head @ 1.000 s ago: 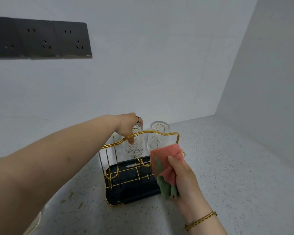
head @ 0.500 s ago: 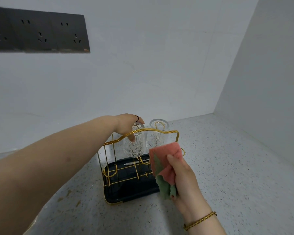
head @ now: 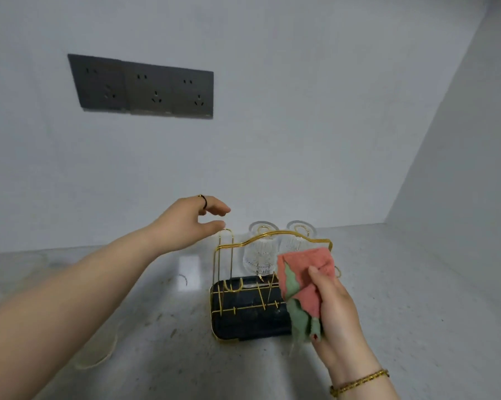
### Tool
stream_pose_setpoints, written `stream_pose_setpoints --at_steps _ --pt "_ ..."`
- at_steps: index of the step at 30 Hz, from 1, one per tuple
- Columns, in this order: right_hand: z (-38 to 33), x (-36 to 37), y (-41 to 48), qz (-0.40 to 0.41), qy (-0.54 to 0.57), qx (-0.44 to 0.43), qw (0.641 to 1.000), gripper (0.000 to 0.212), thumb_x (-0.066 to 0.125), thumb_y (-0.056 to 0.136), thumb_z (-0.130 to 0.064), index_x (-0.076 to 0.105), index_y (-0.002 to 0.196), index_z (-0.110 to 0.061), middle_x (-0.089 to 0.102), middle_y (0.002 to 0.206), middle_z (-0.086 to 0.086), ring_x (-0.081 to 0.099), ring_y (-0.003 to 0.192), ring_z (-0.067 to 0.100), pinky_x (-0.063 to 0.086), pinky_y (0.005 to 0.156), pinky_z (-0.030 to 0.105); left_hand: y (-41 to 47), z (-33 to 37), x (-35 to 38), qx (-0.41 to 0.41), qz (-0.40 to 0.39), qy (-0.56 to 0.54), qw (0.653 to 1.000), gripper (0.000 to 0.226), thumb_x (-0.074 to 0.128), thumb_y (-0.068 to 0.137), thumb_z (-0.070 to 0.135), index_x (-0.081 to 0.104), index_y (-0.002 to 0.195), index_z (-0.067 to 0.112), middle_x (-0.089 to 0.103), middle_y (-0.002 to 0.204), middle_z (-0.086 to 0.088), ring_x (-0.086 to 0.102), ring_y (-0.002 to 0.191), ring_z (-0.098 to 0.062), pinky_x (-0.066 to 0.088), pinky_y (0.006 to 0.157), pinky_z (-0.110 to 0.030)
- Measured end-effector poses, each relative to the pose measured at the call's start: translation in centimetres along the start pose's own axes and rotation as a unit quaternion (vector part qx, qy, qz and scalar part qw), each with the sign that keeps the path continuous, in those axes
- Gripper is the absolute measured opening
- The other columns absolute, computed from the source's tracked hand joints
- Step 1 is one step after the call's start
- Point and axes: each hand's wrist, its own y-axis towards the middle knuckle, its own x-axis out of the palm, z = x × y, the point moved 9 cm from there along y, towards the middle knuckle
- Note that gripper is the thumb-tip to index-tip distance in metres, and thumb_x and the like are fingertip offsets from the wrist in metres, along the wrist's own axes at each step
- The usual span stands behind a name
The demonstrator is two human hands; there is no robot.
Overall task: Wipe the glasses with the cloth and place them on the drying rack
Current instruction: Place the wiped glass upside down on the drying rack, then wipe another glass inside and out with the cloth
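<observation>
Left hand (head: pixel 185 223) grip empty, fingers loose above rack (head: pixel 252 307); two glasses (head: pixel 259 255) inverted on prongs; right hand (head: pixel 334 310) pinches cloth (head: pixel 304 278); withdraw clear of wire, fetch next glass

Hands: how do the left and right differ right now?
The left hand is open and holds nothing, reaching out above the gold wire drying rack; the right hand is shut on the pink and green cloth, nearer the camera. The left hand wears a dark ring; the right wrist wears a gold bracelet. Neither touches the two glasses on the rack.
</observation>
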Motion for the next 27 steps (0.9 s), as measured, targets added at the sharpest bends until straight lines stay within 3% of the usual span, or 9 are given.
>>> stream_pose_setpoints --at_steps 2,5,9,13,15,17,19,24,27 --pt "0.7 1.6 -0.7 -0.011 -0.005 0.005 1.000 0.017 0.045 0.090 -0.011 0.061 0.088 -0.015 0.073 0.066 -0.001 0.068 0.059 0.009 0.053 0.048 0.019 -3.7 -1.5 -2.3 -0.016 0.045 -0.047 0.998 0.023 0.060 0.086 0.012 0.058 0.090 0.034 0.059 0.093 0.020 0.056 0.083 0.011 0.038 0.087 -0.010" --pt "2.8 4.7 -1.7 -0.041 -0.025 0.019 0.999 0.016 0.046 0.090 -0.012 0.062 0.089 -0.016 0.073 0.068 -0.001 0.069 0.061 0.010 0.055 0.051 0.021 -9.5 -5.3 -5.2 -0.079 0.129 -0.102 0.983 0.031 0.062 0.084 0.004 0.058 0.078 0.035 0.061 0.085 0.018 0.056 0.073 0.022 0.039 0.072 0.004" --pt "5.9 8.2 -3.1 -0.066 -0.057 0.045 0.995 0.016 0.047 0.089 -0.010 0.062 0.084 -0.015 0.072 0.066 0.001 0.067 0.062 0.014 0.053 0.055 0.027 -16.4 -10.3 -7.0 -0.173 0.230 -0.161 0.944 0.033 0.060 0.083 -0.004 0.060 0.072 0.027 0.061 0.078 0.009 0.059 0.063 0.012 0.045 0.067 -0.004" --pt "8.7 10.6 -4.0 -0.077 -0.089 0.066 0.991 0.015 0.047 0.090 -0.010 0.061 0.089 -0.015 0.067 0.078 0.006 0.064 0.066 0.016 0.051 0.054 0.025 -21.8 -13.9 -7.0 -0.258 0.302 -0.172 0.902 0.020 0.064 0.082 0.001 0.060 0.089 0.019 0.061 0.083 -0.001 0.057 0.076 -0.015 0.044 0.067 -0.001" --pt "9.9 11.5 -4.3 -0.083 -0.097 0.076 0.989 0.016 0.046 0.091 -0.010 0.061 0.094 -0.012 0.066 0.076 0.007 0.063 0.062 0.016 0.051 0.046 0.021 -23.8 -15.2 -5.9 -0.302 0.326 -0.178 0.878 0.036 0.068 0.079 0.005 0.056 0.111 0.015 0.056 0.100 -0.005 0.056 0.089 -0.022 0.048 0.086 -0.021" --pt "10.9 12.3 -4.4 -0.085 -0.097 0.090 0.988 0.015 0.045 0.091 -0.010 0.059 0.095 -0.009 0.064 0.074 0.008 0.060 0.060 0.018 0.050 0.042 0.019 -25.0 -16.2 -4.0 -0.341 0.319 -0.200 0.861 0.061 0.071 0.076 0.006 0.044 0.131 0.009 0.050 0.117 -0.008 0.051 0.111 -0.027 0.042 0.097 -0.038" --pt "11.9 12.9 -4.5 -0.081 -0.094 0.104 0.987 0.015 0.045 0.091 -0.010 0.059 0.088 -0.011 0.065 0.068 0.007 0.061 0.056 0.017 0.050 0.042 0.018 -25.4 -17.1 -1.8 -0.367 0.289 -0.220 0.856 0.080 0.074 0.073 0.006 0.031 0.140 0.007 0.044 0.135 -0.012 0.043 0.125 -0.028 0.036 0.102 -0.037" --pt "13.2 13.8 -3.8 -0.054 -0.074 0.116 0.989 0.016 0.044 0.092 -0.012 0.057 0.085 -0.017 0.064 0.083 0.008 0.060 0.074 0.020 0.054 0.056 0.025 -24.2 -20.2 1.8 -0.392 0.211 -0.223 0.867 0.102 0.082 0.065 0.016 0.020 0.145 0.011 0.031 0.148 -0.011 0.033 0.135 -0.027 0.031 0.110 -0.039" --pt "13.6 14.2 -3.4 -0.048 -0.054 0.126 0.989 0.014 0.044 0.092 -0.014 0.056 0.086 -0.018 0.063 0.084 0.008 0.059 0.077 0.020 0.048 0.064 0.030 -22.9 -21.2 2.2 -0.378 0.194 -0.224 0.877 0.104 0.085 0.061 0.015 0.023 0.145 0.012 0.035 0.146 -0.008 0.036 0.133 -0.026 0.035 0.108 -0.042"
